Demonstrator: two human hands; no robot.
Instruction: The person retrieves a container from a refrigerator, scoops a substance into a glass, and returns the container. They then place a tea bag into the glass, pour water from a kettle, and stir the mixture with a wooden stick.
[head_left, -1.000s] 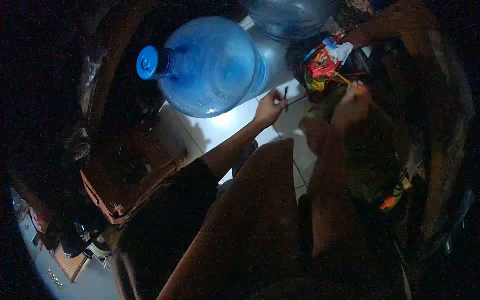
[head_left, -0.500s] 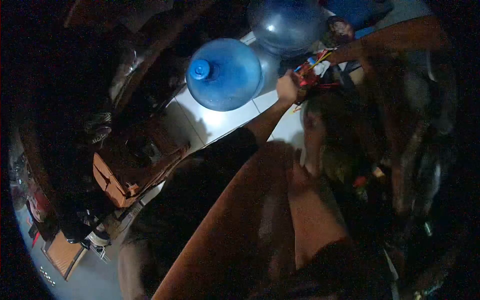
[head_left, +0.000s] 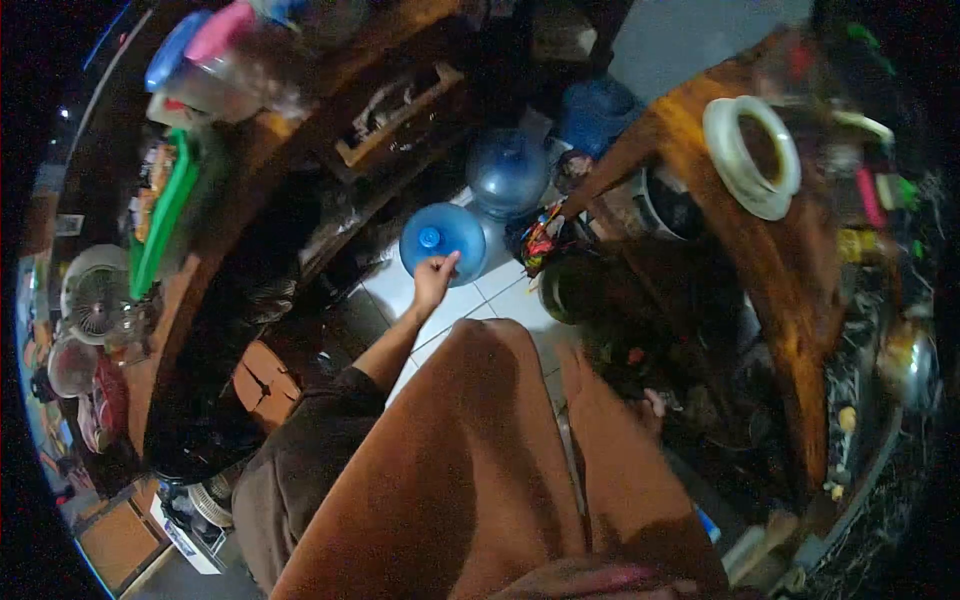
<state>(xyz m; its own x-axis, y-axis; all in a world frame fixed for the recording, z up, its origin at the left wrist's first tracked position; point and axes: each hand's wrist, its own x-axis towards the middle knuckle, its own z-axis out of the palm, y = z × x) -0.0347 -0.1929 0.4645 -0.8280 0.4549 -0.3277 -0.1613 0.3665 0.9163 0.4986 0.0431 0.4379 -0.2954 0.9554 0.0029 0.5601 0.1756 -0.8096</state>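
Note:
My left hand [head_left: 433, 283] reaches forward past my left knee, its fingers curled in toward the thumb. It overlaps the near side of a translucent blue water jug [head_left: 462, 232], whose capped neck points up toward me. Whatever the fingers may hold is hidden. A second, clearer blue jug [head_left: 507, 178] stands just behind the first. To the right of them lies a bundle of red, yellow and blue small items [head_left: 541, 243]. What shows of my right hand [head_left: 654, 404] is a few dim fingers beside my right knee, in deep shadow.
A wooden table [head_left: 800, 350] curves along the right, with a white ring-shaped object [head_left: 752, 158] on it. On the left, another wooden surface [head_left: 170, 345] carries a green tray [head_left: 165, 220] and a fan [head_left: 97, 295]. A cardboard box [head_left: 267, 385] sits low at left. White floor tiles [head_left: 505, 300] show between.
My left hand has moved left, from the colourful bundle to the blue jug's near side. The view has tilted and brightened, bringing both table surfaces into sight.

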